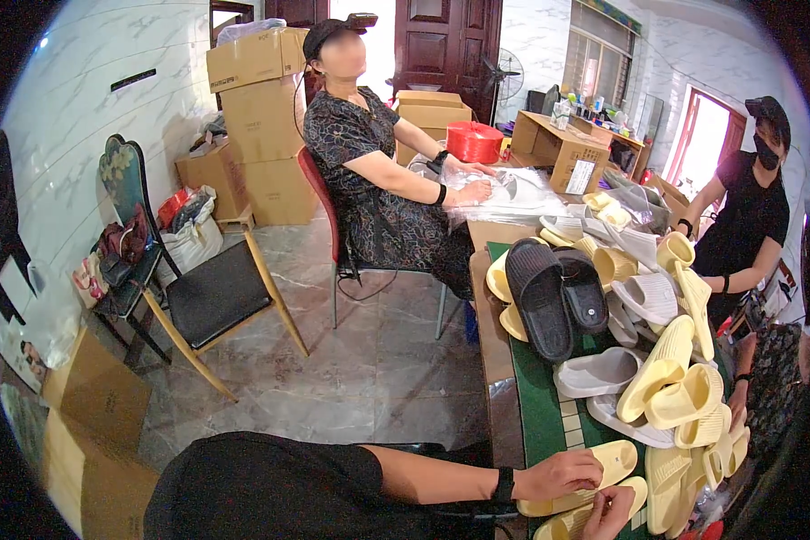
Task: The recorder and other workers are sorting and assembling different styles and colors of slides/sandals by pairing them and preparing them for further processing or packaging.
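Observation:
My left hand (560, 474), with a black band at the wrist, is over a pale yellow slipper (617, 457) at the table's near edge. Its fingers are curled together; whatever they may pinch is hidden. Close beside it, at the lower edge of the view, my right hand (608, 513) has its fingers bent inward, over a second yellow slipper (637, 491). I cannot make out what lies between the fingertips. Just beyond both hands, a heap of yellow and grey slippers (661, 387) covers much of the table, with a black slipper (538, 301) on its left side.
A seated person (369, 162) handles clear plastic bags (513, 191) at the table's far end. Another person in black (745, 216) stands across on the right. A black-seated chair (216, 301) is on the floor at left, near stacked cartons (265, 126).

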A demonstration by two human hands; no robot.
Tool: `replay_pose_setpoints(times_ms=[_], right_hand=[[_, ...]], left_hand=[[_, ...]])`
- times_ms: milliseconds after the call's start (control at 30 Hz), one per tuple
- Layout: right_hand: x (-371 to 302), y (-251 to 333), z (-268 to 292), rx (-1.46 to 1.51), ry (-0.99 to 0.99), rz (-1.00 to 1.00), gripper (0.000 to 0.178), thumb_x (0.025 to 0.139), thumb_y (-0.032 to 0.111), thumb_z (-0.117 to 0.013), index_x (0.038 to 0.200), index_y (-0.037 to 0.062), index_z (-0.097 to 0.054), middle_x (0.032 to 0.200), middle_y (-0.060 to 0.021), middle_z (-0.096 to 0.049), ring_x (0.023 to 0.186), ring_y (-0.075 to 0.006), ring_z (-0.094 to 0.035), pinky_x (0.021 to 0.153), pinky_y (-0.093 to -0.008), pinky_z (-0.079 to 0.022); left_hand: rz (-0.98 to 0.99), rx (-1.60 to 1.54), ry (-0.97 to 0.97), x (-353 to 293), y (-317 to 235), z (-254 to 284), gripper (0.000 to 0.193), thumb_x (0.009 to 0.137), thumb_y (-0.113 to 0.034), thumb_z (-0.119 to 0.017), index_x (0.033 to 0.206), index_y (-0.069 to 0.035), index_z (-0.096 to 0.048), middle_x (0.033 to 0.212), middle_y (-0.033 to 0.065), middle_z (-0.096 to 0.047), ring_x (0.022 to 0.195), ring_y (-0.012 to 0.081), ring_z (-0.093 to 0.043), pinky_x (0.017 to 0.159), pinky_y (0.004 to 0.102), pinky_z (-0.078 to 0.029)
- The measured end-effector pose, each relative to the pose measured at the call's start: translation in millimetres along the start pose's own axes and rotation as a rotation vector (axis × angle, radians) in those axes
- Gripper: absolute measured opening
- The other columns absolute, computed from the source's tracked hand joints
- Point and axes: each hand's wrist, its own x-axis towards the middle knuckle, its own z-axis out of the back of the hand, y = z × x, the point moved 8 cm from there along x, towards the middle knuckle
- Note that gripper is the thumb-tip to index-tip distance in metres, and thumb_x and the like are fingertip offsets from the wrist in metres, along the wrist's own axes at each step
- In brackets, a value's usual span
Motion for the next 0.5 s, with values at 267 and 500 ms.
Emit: replay_pose_setpoints(times_ms=[267,500], right_hand=[[-1.8,-3.1,1.0,0.001,-0.001,-0.008,0.008,0.090,-0.002,-0.062,0.090,-0.0016,-0.054,0.085,-0.0154,-0.051,0.078,-0.0328,-0.050,0.071,-0.0405,-0.043],[-2.3,-2.7,0.8,0.013,-0.006,-0.015,0.007,0.089,-0.002,-0.061,0.090,-0.0012,-0.054,0.085,-0.0159,-0.052,0.079,-0.0336,-0.050,0.072,-0.0408,-0.043]], left_hand=[[0.004,-0.002,-0.003,1.4,-0.1,-1.5,0.010,0.084,-0.005,-0.067,0.091,-0.005,-0.058,0.099,0.0079,-0.062,0.095,0.0290,-0.060,0.082,0.0380,-0.050],[0.017,-0.025,0.005,-0.2,2.5,-2.5,0.011,0.083,-0.003,-0.065,0.090,-0.005,-0.058,0.099,0.0079,-0.062,0.094,0.0291,-0.060,0.082,0.0382,-0.050]])
